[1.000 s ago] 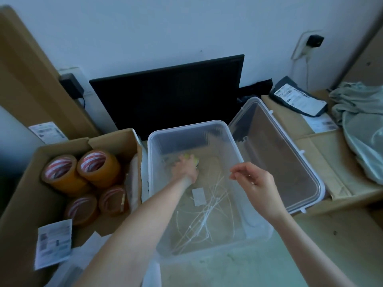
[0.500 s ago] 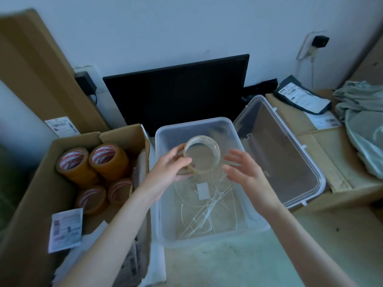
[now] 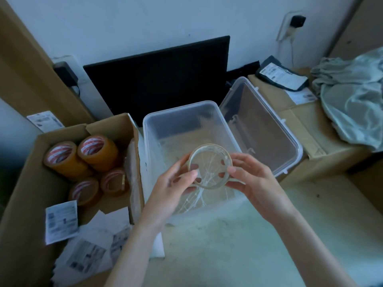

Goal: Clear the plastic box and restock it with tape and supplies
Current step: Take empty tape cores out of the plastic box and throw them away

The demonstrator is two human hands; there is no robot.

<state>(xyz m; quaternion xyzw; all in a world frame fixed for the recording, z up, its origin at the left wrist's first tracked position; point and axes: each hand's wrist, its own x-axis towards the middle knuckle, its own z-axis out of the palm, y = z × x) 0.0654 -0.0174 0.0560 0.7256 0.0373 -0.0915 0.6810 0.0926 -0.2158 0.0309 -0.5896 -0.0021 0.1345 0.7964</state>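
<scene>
Both hands hold a nearly used-up clear tape roll above the near end of the open clear plastic box. My left hand grips its left side, thumb on the rim. My right hand holds the right side, fingers curled under it. White cable ties lie on the box floor beneath the roll. The box's lid leans open to the right. Several brown tape rolls sit in a cardboard box on the left.
A black monitor leans on the wall behind the plastic box. Paper labels lie in and around the cardboard box. A flat carton with a black parcel and grey cloth stands to the right. Pale floor lies in front.
My left hand lifted the clear tape roll out of the box's far end and brought it nearer. My right hand has closed in and taken hold of its right side.
</scene>
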